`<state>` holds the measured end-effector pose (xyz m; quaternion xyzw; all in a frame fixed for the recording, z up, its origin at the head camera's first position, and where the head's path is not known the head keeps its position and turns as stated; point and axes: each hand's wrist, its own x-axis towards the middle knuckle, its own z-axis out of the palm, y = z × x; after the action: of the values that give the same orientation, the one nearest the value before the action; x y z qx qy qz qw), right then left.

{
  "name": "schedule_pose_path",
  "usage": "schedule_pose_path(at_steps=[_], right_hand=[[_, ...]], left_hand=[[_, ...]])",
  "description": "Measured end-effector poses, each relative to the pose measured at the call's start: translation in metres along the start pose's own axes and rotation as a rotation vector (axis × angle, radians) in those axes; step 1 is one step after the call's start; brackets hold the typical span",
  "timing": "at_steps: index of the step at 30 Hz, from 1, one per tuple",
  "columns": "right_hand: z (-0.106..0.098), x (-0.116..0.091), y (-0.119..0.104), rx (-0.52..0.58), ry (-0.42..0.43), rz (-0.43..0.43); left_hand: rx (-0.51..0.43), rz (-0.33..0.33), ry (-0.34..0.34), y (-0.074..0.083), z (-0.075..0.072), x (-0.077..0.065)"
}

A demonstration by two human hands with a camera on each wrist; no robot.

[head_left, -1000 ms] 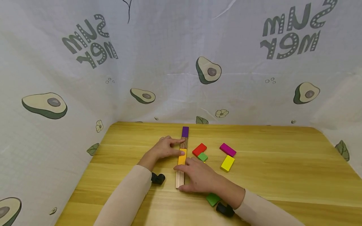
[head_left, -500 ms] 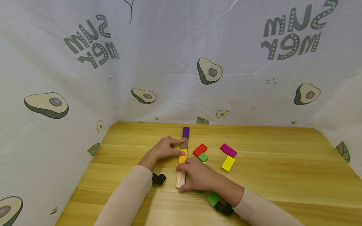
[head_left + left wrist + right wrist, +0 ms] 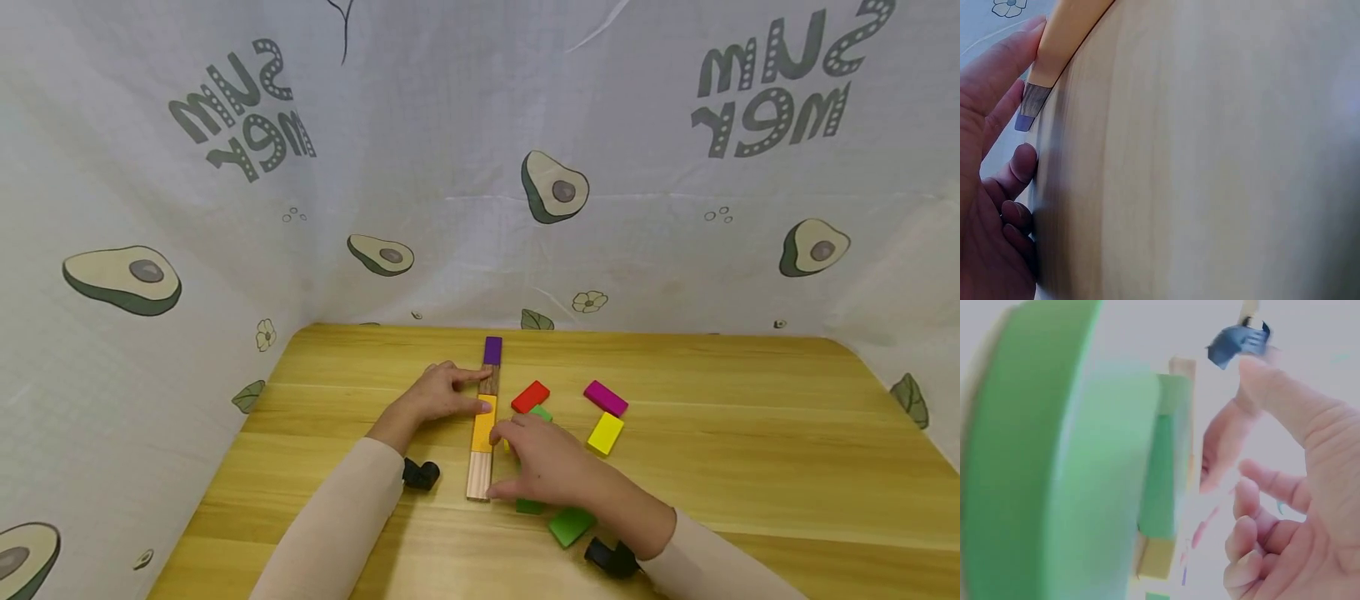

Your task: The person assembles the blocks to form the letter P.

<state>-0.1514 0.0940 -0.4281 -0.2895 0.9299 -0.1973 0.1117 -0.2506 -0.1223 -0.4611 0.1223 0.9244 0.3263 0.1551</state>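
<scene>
Blocks are in a single row just left of ctr in the head view, running up the frame: pale block (image 3: 478, 477) at the bottom, then orange block (image 3: 484, 432), brown block (image 3: 489, 380), purple block (image 3: 492, 350) on top. Ends look butted together, prob why it reads as one strip. L hand (image 3: 438, 393) comes in from the left, index out straight to the brown one, thumb on the orange one; L wrist cam has that thumb against orange's side, other fingers loosely bent. Not really a grip imo, more like steadying so the row doesn't skew. R hand (image 3: 551, 458) is right of the strip w/ thumb n index spread wide, nothing in it afaict; thumb tip is right by pale's edge, can't tell if touching. That gap roughly spans pale n lower orange, so prob placed to line up that end. Spares sit right of the row, prob to be handy: red block (image 3: 530, 397) w/ a small green block (image 3: 542, 412) partly behind the R hand, magenta block (image 3: 605, 398) above yellow block (image 3: 605, 433), bigger green block (image 3: 572, 527) lower down, near the R wrist.
</scene>
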Motion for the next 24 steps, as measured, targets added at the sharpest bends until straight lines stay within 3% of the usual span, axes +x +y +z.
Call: schedule_pose_path(at_steps=[7,12,17,24], right_hand=[[-0.005,-0.031,0.007,-0.025,-0.029,0.127],[0.001,-0.04,0.012,-0.051,-0.013,0.179],[0.009,-0.044,0.009,-0.069,0.013,0.107],[0.023,-0.047,-0.018,-0.068,-0.024,-0.048]], left_hand=[[-0.014,-0.02,-0.003,0.0,0.0,0.0],[-0.019,-0.026,-0.008,0.001,0.0,0.001],[-0.022,-0.029,-0.01,0.001,-0.001,-0.001],[-0.032,-0.028,0.003,0.002,0.001,-0.001]])
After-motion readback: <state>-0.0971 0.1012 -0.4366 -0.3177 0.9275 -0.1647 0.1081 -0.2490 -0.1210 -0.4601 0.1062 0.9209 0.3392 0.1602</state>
